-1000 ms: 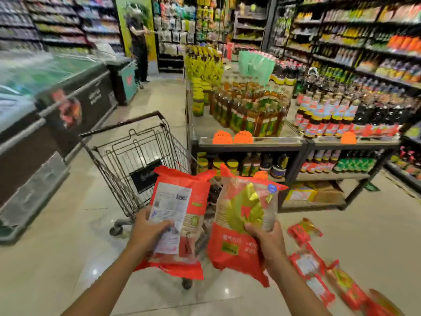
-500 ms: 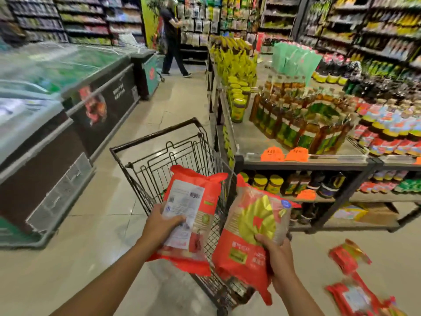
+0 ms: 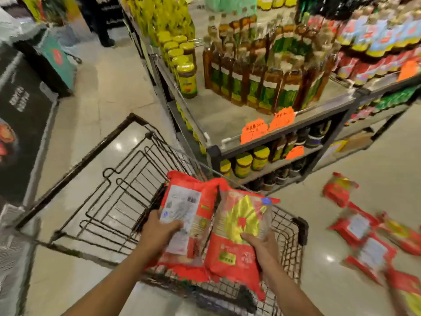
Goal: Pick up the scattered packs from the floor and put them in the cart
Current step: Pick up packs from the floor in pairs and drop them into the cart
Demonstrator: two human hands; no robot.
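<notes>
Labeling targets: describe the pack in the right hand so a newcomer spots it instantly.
Start at the wire cart; two red packs are held over its near end. The right hand grips the right pack, which shows a yellow leaf-like graphic, while the left pack shows a white printed label.

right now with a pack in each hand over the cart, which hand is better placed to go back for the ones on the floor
Probably the right hand. The scattered packs lie on the floor to the right of the cart, on that hand's side. The left hand would have to cross over. Both must first drop their packs.
</notes>
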